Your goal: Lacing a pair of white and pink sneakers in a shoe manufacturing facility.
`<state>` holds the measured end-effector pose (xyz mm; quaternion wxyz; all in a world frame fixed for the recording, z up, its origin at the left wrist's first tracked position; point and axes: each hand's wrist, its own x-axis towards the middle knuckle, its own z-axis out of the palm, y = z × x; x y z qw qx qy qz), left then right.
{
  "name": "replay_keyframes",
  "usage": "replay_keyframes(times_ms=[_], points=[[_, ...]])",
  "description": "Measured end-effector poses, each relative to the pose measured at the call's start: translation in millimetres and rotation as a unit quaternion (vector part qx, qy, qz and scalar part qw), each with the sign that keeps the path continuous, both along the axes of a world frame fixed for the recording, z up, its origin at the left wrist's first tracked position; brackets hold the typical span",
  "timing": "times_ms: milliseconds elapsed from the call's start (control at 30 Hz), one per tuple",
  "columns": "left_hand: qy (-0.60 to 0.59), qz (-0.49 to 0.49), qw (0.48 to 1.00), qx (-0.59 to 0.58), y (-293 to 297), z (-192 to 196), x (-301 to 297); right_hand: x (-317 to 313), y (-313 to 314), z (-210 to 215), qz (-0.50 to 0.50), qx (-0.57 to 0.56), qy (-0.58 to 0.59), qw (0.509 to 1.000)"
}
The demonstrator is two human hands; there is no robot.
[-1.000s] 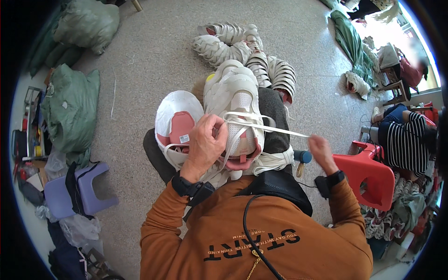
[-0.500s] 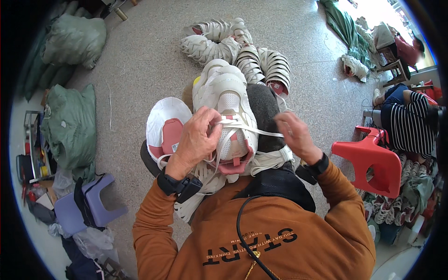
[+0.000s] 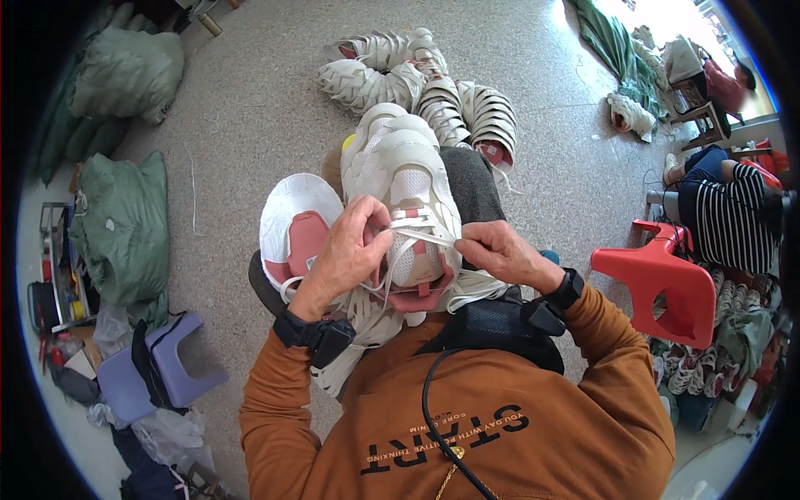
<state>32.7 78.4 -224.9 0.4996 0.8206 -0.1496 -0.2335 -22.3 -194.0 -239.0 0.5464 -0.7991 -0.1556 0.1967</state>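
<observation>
An off-white shoe upper with pink lining (image 3: pixel 408 150) lies across my lap, its toe pointing away from me. White shoelace (image 3: pixel 423 225) crosses its throat in several strands. On the left edge of the throat, my left hand (image 3: pixel 348 254) pinches the lace between thumb and fingers. My right hand (image 3: pixel 502 254) is closed at the right side of the opening, with the lace running into its fingertips. A white piece with a pink patch (image 3: pixel 307 237) rests on my left thigh. More laced uppers (image 3: pixel 354 329) lie under my left wrist, partly hidden.
Rows of nested white uppers (image 3: pixel 442 108) lie on the floor ahead. Green sacks (image 3: pixel 121 229) and a purple stool (image 3: pixel 179 362) stand left. A red plastic stool (image 3: pixel 667 287) is at right, near a seated person in stripes (image 3: pixel 729 217) and several shoes (image 3: pixel 700 371).
My right hand has come down and inward, from beside the upper to the right edge of its throat. The lace stretched out to the right is now drawn in. My left hand has barely moved.
</observation>
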Motion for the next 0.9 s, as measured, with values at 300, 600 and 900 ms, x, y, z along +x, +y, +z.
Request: replay_keyframes(times_ms=[300, 600, 900], points=[[-0.387, -0.080, 0.904, 0.164, -23, 23, -29, -7, 7, 1, 0.048, -0.006, -0.087, 0.995], [-0.412, -0.085, 0.890, 0.174, -29, 23, -26, -21, 18, 6, 0.056, -0.025, -0.177, 0.982], [-0.388, -0.170, 0.846, 0.324, -46, 32, -12, -21, 20, 4, 0.070, -0.044, -0.204, 0.975]])
